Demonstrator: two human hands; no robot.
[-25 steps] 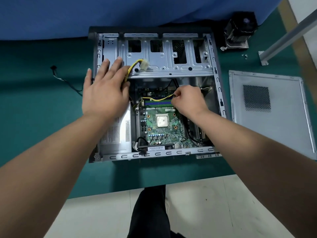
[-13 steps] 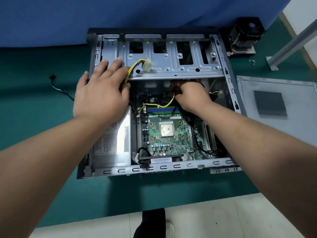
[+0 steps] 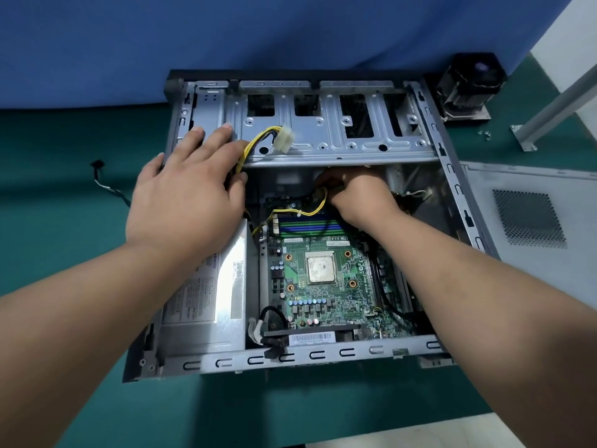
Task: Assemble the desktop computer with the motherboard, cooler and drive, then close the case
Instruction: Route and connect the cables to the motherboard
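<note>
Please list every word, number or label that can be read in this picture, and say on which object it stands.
No text can be quoted with certainty.
Power supply label: rows of print, too blurred to read.
Barcode sticker at the near edge of the case: bars and digits, too small to read.
Motherboard: white print beside the processor and the memory slots, too small to read.

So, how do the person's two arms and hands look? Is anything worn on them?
Both forearms are bare as far as the picture shows: no sleeves visible. The left hand and right hand wear no gloves, and no ring, watch or bracelet shows. Nails on the left look short.
</note>
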